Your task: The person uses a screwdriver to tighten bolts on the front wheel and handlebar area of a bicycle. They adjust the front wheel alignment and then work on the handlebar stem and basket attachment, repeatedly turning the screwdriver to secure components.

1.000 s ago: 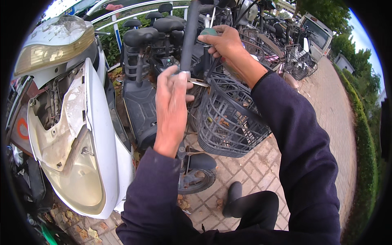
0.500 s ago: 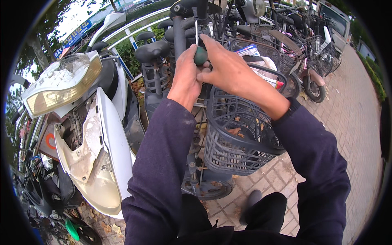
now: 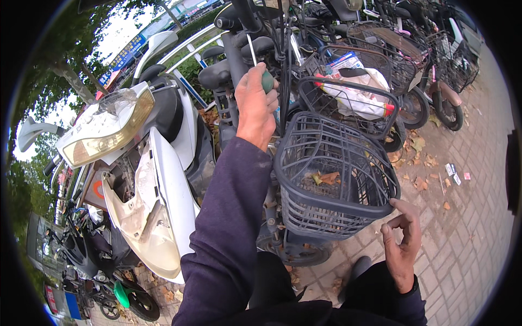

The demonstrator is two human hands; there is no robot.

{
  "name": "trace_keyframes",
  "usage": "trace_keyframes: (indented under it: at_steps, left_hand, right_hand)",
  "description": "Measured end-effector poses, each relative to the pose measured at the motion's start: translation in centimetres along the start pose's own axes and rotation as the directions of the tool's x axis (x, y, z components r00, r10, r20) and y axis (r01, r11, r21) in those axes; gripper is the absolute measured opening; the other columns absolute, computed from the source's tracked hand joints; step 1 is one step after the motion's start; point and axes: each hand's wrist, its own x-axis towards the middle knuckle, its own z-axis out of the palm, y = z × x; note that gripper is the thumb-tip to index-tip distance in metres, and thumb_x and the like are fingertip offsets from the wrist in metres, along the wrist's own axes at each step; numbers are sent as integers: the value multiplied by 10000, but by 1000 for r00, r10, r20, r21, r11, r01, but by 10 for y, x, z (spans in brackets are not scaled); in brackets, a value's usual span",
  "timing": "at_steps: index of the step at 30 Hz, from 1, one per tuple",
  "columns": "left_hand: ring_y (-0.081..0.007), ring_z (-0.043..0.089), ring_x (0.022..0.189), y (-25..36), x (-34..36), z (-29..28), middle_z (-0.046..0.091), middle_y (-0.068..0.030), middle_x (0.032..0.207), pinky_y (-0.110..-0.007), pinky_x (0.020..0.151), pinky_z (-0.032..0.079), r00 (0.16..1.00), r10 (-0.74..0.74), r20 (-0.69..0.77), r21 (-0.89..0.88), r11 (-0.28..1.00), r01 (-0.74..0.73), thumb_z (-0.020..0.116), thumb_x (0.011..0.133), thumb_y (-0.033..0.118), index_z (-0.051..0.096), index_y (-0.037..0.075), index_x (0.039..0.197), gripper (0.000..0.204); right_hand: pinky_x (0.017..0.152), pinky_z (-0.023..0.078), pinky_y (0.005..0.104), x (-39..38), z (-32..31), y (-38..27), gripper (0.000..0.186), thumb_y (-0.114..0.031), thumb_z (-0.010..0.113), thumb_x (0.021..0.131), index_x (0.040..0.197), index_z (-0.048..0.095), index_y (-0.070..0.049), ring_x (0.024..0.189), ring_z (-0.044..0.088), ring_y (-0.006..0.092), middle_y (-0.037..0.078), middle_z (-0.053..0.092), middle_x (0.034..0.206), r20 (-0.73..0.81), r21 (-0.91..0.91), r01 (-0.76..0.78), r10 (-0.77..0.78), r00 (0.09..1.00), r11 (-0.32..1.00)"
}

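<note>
Left hand (image 3: 255,111) is up front: my fingers (image 3: 271,99) are wrapped round the green handle of a screwdriver (image 3: 267,81). Handle sits at the top of the fist, thumb side up. Shaft runs up and a bit left, in front of the bikes, towards a dark bar (image 3: 248,15). Can't tell if the tip touches it. A thick grey tube (image 3: 235,57) stands just left of the shaft.

Right hand (image 3: 405,244) is low, well apart from the left, nothing in it. Fingers part curled, clear gap between thumb and index. Index tip is at the near right corner of the black basket (image 3: 348,208); can't tell if it's touching the rim or only beside it.

Basket has a few dry leaves (image 3: 329,177) in it. Behind it, a second basket (image 3: 348,80) carries a white bag (image 3: 361,98). White scooter (image 3: 176,204) stands left of my left sleeve (image 3: 234,201). Brick paving (image 3: 440,255) to the right.
</note>
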Motion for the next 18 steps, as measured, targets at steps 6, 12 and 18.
trace_keyframes:
  at_steps: [6, 12, 18]
  left_hand:
    - [-60, 317, 432, 2, 15, -15, 558, -72, 743, -217, 386, 229, 942, -237, 237, -279, 912, 300, 617, 927, 327, 563, 106, 935, 227]
    - [-94, 410, 508, 9, 15, -20, 581, -101, 897, -224, 411, 308, 905, -296, 306, -400, 823, 404, 703, 961, 302, 587, 44, 1025, 290]
    - [-89, 479, 667, -10, -6, -5, 558, -84, 983, -196, 466, 336, 992, -10, 126, -502, 862, 72, 677, 989, 314, 547, 60, 1008, 286]
  right_hand:
    - [701, 434, 252, -47, -40, 57, 201, -27, 613, 924, 1121, 581, -5, 752, 504, 98, 88, 577, 1073, -255, -52, -230, 210, 944, 972]
    - [634, 417, 232, -97, -50, 103, 123, -59, 598, 961, 1082, 593, -37, 683, 503, 69, -2, 522, 818, -191, 37, -522, 519, 833, 852]
    - [664, 443, 277, -127, -56, 111, 96, 20, 563, 932, 1020, 582, -11, 728, 515, 122, 50, 537, 918, -256, -166, -427, 379, 889, 889]
